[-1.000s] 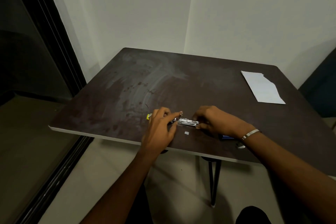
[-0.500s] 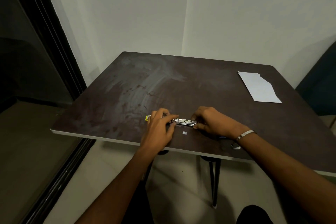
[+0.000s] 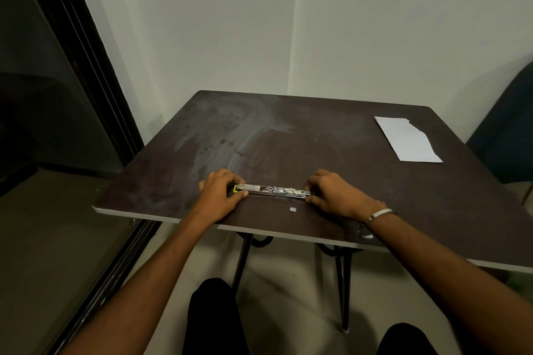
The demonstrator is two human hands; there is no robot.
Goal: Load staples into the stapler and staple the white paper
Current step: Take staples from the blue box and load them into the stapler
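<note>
Here, head view, one item per entry.

Table (image 3: 317, 135): dark brown top, smeared with pale streaks toward the far left corner, light edge band, black hairpin legs.

Stapler (image 3: 272, 191): metal, opened out flat into one long strip, lying parallel to the near edge and close to it, about midway along. A yellow-green tip shows at its left end.

Left hand (image 3: 220, 194): at the stapler's left end, fingers curled over it, thumb laid along the near side; it grips that end.

Right hand (image 3: 331, 192): at the stapler's right end, fingers bent down onto it, thumb tip at the near side; it pinches that end. A silver bangle (image 3: 380, 214) sits on the wrist.

Staple strip (image 3: 293, 209): a small pale piece, loose on the table just nearer the front edge than the stapler, between the two hands, touching neither.

White paper (image 3: 408, 139): flat near the far right corner, its upper right side torn ragged, well apart from the stapler.

Dark chair (image 3: 507, 135): beyond the table's right edge.
</note>
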